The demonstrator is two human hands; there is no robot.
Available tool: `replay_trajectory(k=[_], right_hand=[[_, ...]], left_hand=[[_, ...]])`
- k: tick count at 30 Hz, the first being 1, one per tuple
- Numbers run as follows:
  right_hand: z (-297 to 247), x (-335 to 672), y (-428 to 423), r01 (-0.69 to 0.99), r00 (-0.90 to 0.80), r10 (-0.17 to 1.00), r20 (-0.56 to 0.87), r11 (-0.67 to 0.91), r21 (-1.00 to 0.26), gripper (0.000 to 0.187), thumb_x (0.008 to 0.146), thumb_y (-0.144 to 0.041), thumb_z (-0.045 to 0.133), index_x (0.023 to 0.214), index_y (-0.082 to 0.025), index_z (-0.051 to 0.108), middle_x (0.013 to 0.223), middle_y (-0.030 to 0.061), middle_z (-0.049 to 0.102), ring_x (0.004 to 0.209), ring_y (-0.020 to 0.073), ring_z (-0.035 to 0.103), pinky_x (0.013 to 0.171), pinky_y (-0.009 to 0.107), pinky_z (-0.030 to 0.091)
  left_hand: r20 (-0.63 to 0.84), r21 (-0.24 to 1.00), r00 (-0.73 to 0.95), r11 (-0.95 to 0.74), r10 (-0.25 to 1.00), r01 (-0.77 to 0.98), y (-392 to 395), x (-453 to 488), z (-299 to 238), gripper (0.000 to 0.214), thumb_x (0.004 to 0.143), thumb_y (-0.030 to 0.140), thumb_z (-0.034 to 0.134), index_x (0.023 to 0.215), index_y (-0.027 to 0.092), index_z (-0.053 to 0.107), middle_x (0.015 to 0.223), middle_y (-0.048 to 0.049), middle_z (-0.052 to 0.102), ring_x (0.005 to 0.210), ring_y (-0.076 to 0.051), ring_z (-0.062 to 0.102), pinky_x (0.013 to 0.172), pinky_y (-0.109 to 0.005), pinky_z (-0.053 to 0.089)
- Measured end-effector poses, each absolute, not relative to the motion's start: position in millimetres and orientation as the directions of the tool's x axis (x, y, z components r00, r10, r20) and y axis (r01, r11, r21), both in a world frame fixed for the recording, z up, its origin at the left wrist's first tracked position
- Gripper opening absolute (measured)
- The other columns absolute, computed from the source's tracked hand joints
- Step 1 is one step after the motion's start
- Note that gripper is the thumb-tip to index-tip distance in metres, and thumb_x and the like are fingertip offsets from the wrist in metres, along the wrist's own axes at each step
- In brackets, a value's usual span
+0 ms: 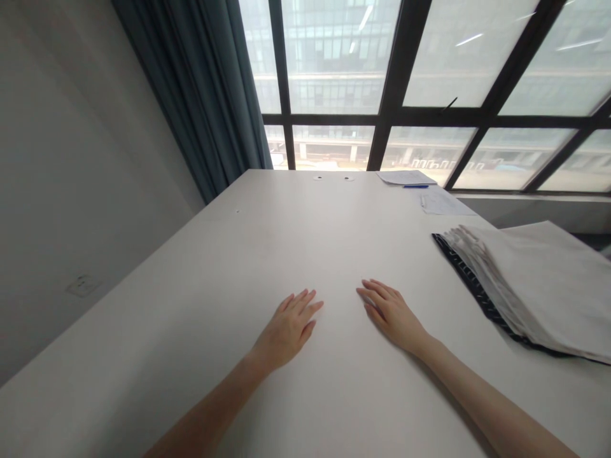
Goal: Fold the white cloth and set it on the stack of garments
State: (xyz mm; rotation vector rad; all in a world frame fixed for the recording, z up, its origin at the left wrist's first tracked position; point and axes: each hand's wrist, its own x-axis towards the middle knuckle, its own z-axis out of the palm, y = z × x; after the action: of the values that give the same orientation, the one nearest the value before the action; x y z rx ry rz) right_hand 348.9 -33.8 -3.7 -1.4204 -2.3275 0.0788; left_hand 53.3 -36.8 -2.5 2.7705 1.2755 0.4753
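Both hands are over a broad white table (286,242), palms down. My left hand (285,329) has its fingers spread and holds nothing. Across a gap from it, my right hand (389,312) rests with fingers stretched out and slightly apart, also without anything in it. To the right of my right hand lies a thick stack of white cloth (544,280), layered and loosely folded at its near edge. Beneath the stack shows the edge of a black piece with white marks (470,286); its kind I cannot make out.
At the far right of the table are papers (405,177), a blue pen (415,186) and another sheet (446,203). Two small round fittings sit at the far edge. A dark blue curtain (210,95) and a wall stand left; windows (334,57) rise behind the table.
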Motion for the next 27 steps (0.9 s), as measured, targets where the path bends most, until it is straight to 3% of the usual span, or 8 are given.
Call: replay_trajectory(k=[27], right_hand=[[-3.6,350.7,-33.6,0.837,-0.404,0.868,0.289,0.478,-0.267,0.038,0.098,-0.028,0.041,0.133,-0.022,0.055,0.143,0.0096,0.053,0.135,0.0249,0.043,0.108,0.046,0.039]], left_hand=[[0.246,0.187,0.612,-0.657,0.751,0.731,-36.4,54.2,-1.6,0.041,0.098,0.022,0.039,0.138,0.025,0.048,0.150,-0.0079,0.045,0.140,-0.021,0.039,0.115,-0.045,0.033]])
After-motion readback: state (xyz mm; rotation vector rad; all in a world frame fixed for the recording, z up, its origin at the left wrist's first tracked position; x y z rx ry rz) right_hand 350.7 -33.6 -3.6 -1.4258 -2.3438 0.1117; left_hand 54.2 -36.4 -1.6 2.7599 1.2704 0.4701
